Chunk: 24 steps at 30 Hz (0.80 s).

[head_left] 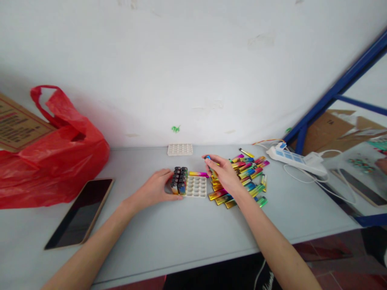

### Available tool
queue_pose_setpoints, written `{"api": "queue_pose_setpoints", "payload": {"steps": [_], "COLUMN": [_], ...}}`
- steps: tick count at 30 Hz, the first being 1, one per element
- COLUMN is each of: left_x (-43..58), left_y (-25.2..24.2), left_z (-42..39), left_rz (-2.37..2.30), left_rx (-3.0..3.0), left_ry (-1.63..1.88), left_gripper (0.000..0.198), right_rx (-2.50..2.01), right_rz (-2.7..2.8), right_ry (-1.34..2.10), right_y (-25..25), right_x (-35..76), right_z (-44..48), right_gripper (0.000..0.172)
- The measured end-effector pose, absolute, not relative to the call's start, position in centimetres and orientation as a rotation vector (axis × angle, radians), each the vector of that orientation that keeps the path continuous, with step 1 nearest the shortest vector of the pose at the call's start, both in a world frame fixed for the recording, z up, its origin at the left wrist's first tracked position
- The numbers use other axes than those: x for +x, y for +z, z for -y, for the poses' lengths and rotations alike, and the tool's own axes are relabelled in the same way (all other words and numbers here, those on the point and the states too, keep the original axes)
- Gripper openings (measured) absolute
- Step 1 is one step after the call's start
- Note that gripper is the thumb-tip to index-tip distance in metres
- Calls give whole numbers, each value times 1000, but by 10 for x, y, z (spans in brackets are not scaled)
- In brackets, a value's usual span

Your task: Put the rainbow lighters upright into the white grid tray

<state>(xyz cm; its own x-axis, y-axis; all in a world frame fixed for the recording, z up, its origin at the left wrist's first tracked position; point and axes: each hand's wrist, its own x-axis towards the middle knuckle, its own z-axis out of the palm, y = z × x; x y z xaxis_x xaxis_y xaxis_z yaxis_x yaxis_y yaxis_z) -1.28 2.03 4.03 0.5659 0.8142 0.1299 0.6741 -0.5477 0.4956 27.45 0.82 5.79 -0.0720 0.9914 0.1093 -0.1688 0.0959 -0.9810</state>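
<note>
My left hand [159, 186] curls around the left end of a white tray [202, 192], its thumb along the near edge and its fingers behind. Two rows of lighters [180, 177] with black tops stand upright in that end; round holes show in the tray's right part. Above and right of the tray, my right hand [222, 171] pinches a single lighter [208, 158], mostly hidden by the fingers. Under and beside this hand lies a loose pile of shiny multicoloured lighters [249, 173]. One yellow and pink lighter [198, 174] lies flat behind the tray.
A second white tray [180, 150] rests against the wall. To the left are a red plastic bag [69, 149], a carton [22, 125] and a tablet-like device [80, 213]. A power strip [296, 161] with cables and a blue metal frame [335, 88] stand on the right.
</note>
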Motion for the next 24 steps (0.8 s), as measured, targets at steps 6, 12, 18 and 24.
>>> {"api": "queue_pose_setpoints", "payload": {"steps": [6,12,18,24], "left_x": [-13,-13,-13,-13], "left_y": [40,38,40,38], "left_z": [-20,-20,-19,-20], "left_rz": [-1218,-1211,-1211,-1207], "left_rx": [2419,2415,2421,2421], "left_ry": [483,488,481,493], "left_gripper": [52,53,52,53], "right_rx": [-1070,-1237,-1333,-1336], "right_rz": [1371,1630,1662,1670], "right_ry": [1358,908,760,671], "right_y": [51,53,51,51], "right_x": [262,250,249,249], "right_z": [-2,5,7,7], "right_gripper": [50,62,53,39]}}
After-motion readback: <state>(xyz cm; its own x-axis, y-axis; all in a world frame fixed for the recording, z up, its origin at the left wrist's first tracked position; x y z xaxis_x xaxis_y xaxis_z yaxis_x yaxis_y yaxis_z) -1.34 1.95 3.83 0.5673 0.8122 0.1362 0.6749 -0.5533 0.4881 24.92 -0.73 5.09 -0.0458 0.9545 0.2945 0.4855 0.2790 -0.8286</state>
